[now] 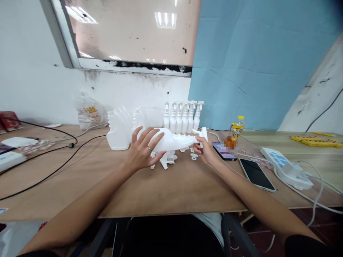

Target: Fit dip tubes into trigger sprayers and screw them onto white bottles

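A white spray bottle [171, 140] lies sideways in the air above the table, its neck pointing right. My left hand [146, 147], with a ring on one finger, is wrapped over the bottle's body. At the neck end, my right hand [205, 148] grips the white trigger sprayer head [203, 135]. Whether the head sits fully on the neck I cannot tell. Beneath the bottle lie several loose trigger heads [167, 160], partly hidden by it. Small white washers [194, 156] are scattered just left of my right hand.
Several white bottles without heads [118, 132] stand at the back left, and a row of bottles with trigger heads [184, 117] stands by the wall. To the right are a phone [256, 175], a tablet [222, 151], a drink bottle [238, 128] and a power strip [285, 167]. Black cables [72, 157] cross the left side.
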The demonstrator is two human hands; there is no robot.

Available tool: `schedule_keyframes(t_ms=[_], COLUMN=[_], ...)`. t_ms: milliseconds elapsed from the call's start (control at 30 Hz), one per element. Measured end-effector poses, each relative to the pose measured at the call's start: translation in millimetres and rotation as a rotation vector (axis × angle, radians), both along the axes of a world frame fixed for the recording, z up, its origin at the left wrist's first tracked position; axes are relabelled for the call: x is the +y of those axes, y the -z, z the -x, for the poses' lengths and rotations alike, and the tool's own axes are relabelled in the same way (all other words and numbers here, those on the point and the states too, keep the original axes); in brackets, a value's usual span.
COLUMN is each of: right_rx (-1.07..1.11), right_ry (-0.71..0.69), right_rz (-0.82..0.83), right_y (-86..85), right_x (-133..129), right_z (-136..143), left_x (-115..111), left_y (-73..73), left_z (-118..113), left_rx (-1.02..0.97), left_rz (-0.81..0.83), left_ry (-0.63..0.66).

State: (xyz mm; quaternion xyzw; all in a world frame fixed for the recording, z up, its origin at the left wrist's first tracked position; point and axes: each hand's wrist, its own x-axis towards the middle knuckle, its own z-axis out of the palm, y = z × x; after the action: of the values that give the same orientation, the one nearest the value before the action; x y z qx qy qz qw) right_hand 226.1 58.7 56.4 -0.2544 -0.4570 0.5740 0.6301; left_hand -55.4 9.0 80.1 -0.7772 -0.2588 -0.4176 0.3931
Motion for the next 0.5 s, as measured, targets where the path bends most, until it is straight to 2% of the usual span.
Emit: schedule_keyframes(t_ms=[233,333,500], right_rx=[0.124,0.163,0.188], right_ry=[-0.182,-0.228,-0.245], right_rz=[0.081,0.099,0.108], right_y=[3.2,4.0,1.8], right_x=[16.0,18.1,18.5], right_z=[-20.7,-27.5,-27.2], left_x=[13.4,20.1,22.0], left_y=[-3.6,0.5,6.4], left_z=[19.5,21.7,17.5], left_rx=[-0.530,-0.587,-0.572], left_rz=[0.118,0.181,0.251], left_ry=[0.167,0.194,0.199])
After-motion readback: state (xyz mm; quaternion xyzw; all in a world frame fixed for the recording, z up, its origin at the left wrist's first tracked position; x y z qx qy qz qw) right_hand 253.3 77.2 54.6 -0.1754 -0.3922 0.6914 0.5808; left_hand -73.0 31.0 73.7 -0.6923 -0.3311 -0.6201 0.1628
